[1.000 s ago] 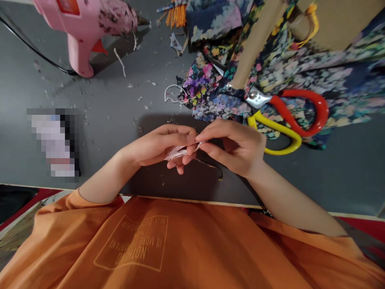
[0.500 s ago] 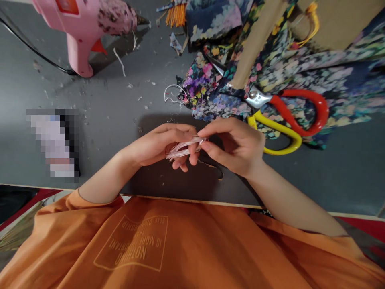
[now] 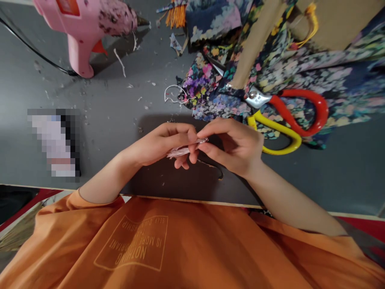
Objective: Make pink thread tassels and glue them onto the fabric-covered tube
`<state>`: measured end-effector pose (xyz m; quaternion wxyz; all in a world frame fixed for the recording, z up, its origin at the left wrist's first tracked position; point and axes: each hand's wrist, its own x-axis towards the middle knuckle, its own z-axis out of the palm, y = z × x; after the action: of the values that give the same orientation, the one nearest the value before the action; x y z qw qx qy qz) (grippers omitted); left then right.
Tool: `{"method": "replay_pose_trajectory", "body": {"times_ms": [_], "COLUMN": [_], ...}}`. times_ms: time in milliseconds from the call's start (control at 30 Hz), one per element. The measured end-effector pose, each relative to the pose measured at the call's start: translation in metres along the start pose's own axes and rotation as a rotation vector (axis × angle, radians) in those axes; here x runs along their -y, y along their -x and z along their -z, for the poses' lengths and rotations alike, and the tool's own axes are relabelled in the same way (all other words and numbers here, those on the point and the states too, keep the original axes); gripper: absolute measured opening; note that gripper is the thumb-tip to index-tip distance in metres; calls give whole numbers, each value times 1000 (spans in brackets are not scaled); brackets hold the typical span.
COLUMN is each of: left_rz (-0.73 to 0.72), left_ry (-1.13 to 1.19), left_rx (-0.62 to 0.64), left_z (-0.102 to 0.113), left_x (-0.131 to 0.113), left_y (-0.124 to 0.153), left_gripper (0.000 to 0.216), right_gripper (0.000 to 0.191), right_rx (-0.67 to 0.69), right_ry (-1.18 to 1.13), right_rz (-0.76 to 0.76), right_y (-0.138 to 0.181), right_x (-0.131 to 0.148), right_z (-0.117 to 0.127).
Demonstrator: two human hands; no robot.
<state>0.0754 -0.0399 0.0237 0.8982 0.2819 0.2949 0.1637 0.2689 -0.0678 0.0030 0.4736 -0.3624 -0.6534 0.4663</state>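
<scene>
Both hands meet just above the grey table (image 3: 99,120), close to my chest. My left hand (image 3: 159,144) is closed round a small bundle of pale pink threads (image 3: 180,151), whose loose ends fan out below its fingers. My right hand (image 3: 234,146) pinches the other end of the bundle between thumb and forefinger. The fingertips of the two hands touch. Part of the bundle is hidden inside the fingers.
Scissors with one red and one yellow handle (image 3: 285,116) lie on flowered fabric (image 3: 210,88) at the right. A pink glue gun (image 3: 87,24) with a black cord rests at the far left. An orange tassel (image 3: 176,14), cardboard (image 3: 255,40) and glue scraps lie around.
The pinch on the threads has shifted slightly: the bundle was drawn out a little between the fingers, and it now sits tighter between the fingertips. Both hands stay in place.
</scene>
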Motion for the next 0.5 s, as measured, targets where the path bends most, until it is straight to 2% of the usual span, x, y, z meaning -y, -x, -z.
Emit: {"method": "replay_pose_trajectory", "body": {"times_ms": [267, 500], "left_rz": [-79, -78], "left_ry": [-102, -78], "left_rx": [-46, -67], "left_z": [1, 0], "left_x": [4, 4], "left_y": [-1, -2], "left_gripper": [34, 24], "right_gripper": [12, 13], "right_rx": [-36, -56], "right_ry": [-61, 32], "right_rz": [-41, -25], "right_y": [-3, -3], "right_x": [1, 0], "right_z": [-5, -6]}}
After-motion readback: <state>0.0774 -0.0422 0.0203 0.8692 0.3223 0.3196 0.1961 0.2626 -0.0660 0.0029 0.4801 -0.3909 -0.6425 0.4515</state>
